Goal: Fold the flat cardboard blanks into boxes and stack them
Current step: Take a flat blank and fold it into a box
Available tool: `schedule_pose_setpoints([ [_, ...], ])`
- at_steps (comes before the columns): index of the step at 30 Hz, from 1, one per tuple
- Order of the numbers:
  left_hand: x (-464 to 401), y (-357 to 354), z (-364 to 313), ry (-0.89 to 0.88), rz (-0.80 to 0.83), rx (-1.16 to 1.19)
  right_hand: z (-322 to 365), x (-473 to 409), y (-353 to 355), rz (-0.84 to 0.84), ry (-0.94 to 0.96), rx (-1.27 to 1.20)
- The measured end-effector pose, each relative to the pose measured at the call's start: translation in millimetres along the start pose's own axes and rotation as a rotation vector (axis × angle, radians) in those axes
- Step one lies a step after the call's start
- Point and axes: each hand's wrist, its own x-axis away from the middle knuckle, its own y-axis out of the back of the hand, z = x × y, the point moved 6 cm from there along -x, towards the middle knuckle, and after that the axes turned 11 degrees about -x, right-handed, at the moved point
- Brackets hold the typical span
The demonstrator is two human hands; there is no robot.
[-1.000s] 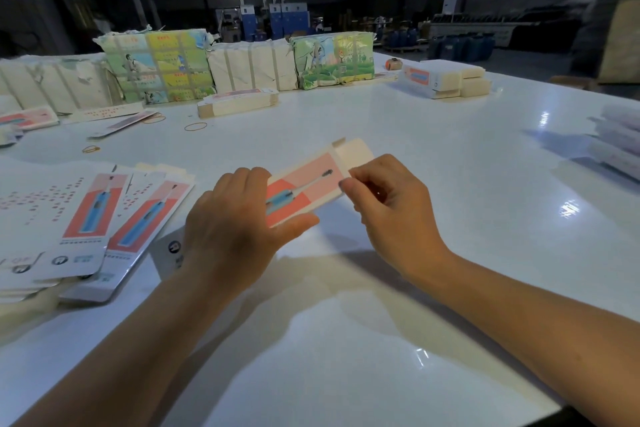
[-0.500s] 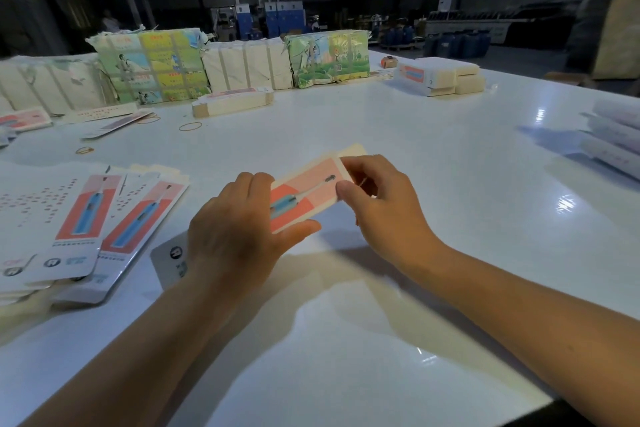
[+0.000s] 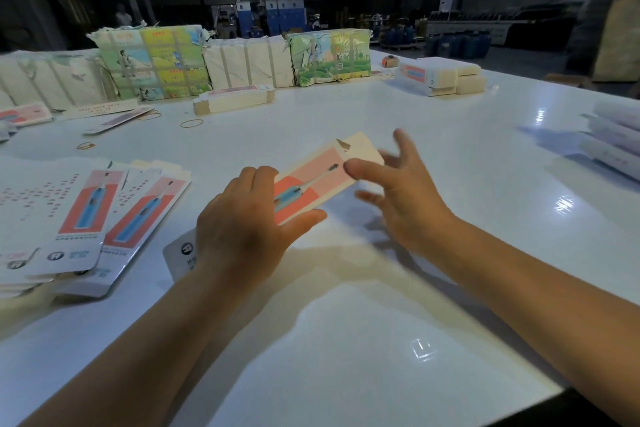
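Item: toothbrush-print carton point(image 3: 311, 180), held above tabletop point(image 3: 346, 340) at centre | left hand point(image 3: 242, 229): fingers and thumb clasp carton's near end | right hand point(image 3: 401, 194): fingers spread and blurred, at carton's far end, contact unclear | flat blanks point(image 3: 90, 218): fanned pile left of carton | finished boxes point(image 3: 440, 74): stacked far right beyond carton

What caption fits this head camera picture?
Left hand grips a pink toothbrush-printed cardboard box over the white table; right hand open beside it.
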Motion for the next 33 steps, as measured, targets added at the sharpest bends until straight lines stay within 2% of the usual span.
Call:
schedule_pose_setpoints([
  [2, 0.6, 0.7, -3.1, -0.008, 0.0, 0.002, -15.4, 0.8, -13.0, 0.125, -0.271, -0.434],
  [4, 1.4, 1.9, -6.3, -0.022, -0.001, 0.011, -13.1, 2.3, -18.3, 0.182, -0.251, -0.478],
  [6, 2.1, 3.8, -9.1, -0.034, -0.009, 0.019, -2.0, 2.7, -16.5, 0.186, -0.022, -0.263],
  [9, 4.9, 5.5, -14.7, -0.072, -0.025, 0.014, 14.6, 15.5, -15.7, 0.142, 0.379, 0.349],
  [11, 7.2, 6.3, -18.9, -0.1, -0.037, -0.011, 21.8, 25.7, -19.8, 0.158, 0.565, 0.712],
  [13, 9.0, 7.8, -21.8, -0.103, -0.075, -0.045, 23.5, 31.3, -27.0, 0.214, 0.654, 0.976],
  [16, 8.8, 7.3, -25.9, -0.106, -0.114, -0.089, 14.7, 36.0, -35.6, 0.303, 0.648, 1.084],
  [18, 8.6, 5.9, -26.9, -0.13, -0.134, -0.133, 5.4, 41.6, -40.7, 0.353, 0.583, 1.013],
  [22, 6.8, 8.3, -22.4, -0.148, -0.187, -0.227, 4.1, 36.2, -36.2, 0.287, 0.316, 0.475],
  [27, 5.0, 11.0, -22.0, -0.145, -0.206, -0.235, -5.5, 27.4, -32.4, 0.268, 0.064, -0.009],
  [30, 4.5, 11.5, -21.0, -0.145, -0.219, -0.203, -5.1, 25.6, -31.2, 0.278, 0.051, -0.116],
  [33, 4.0, 11.3, -22.3, -0.138, -0.225, -0.192, -1.7, 25.9, -31.2, 0.304, 0.114, -0.1],
])
